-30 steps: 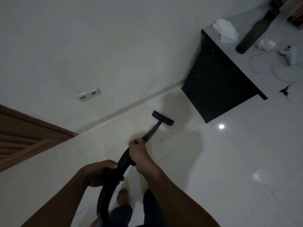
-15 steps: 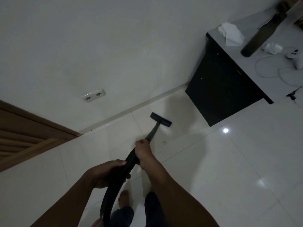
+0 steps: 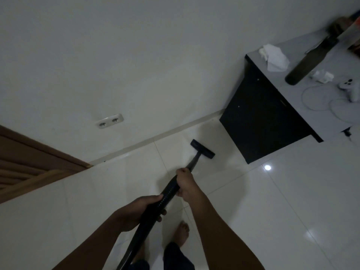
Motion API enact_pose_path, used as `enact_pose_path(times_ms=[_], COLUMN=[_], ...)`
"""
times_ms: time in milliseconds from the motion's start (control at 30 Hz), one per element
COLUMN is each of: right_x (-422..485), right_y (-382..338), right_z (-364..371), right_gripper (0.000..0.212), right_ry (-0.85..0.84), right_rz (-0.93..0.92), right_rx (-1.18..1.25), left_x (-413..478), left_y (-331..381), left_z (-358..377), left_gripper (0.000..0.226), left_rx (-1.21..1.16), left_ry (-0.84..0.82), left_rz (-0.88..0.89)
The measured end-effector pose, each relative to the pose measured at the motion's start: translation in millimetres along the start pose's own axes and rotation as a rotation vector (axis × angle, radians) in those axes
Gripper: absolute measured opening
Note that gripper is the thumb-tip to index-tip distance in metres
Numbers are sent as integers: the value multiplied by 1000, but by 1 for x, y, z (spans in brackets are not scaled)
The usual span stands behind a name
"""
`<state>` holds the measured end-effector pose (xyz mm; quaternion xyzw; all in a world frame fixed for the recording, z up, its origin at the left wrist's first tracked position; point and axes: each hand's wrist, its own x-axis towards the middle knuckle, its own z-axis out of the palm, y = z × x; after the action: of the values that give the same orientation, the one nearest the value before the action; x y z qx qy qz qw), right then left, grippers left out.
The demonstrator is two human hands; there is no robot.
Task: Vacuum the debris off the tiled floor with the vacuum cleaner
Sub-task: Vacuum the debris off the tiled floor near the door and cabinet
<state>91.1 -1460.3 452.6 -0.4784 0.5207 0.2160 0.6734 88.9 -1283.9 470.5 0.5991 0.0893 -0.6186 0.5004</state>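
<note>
The black vacuum floor head rests on the glossy white tiled floor, near the skirting and just left of the dark cabinet. Its black wand runs back to my right hand, which grips it near the top. The ribbed black hose continues down from there, and my left hand holds it lower, fingers curled round it. The hose leaves the frame at the bottom. No debris shows on the tiles in this dim light.
A dark cabinet stands at the right, its grey top carrying a dark bottle, crumpled tissue, a white controller and a cable. A wall socket and wooden door lie left. My bare foot is below.
The floor head has slid a little further forward and right along the tiles towards the cabinet. Both hands keep the same hold on wand and hose.
</note>
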Motion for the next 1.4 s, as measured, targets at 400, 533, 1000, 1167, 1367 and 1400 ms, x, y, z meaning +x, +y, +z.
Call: enact_pose_path(times_ms=[400, 533, 1000, 1167, 1367, 1400], right_x=[18, 15, 0, -13, -34, -38], right_y=[25, 20, 34, 49, 74, 76], right_z=[-21, -4, 55, 54, 77, 83], right_gripper=[22, 26, 23, 23, 26, 26], right_ry=[16, -17, -159, -194, -93, -72], right_rz=[29, -48, -6, 34, -16, -39], right_rx=[-137, -76, -210, -185, -73, -52], left_x=[11, 5, -35, -55, -69, -72], left_y=[-11, -19, -51, -53, -71, -73], left_z=[19, 12, -11, -22, -33, -38], left_gripper=[61, 66, 68, 57, 59, 59], left_rx=[31, -52, -209, -227, -78, -105], left_ry=[7, 44, 246, 124, 180, 172], left_rz=[-151, -116, -16, -25, -15, -10])
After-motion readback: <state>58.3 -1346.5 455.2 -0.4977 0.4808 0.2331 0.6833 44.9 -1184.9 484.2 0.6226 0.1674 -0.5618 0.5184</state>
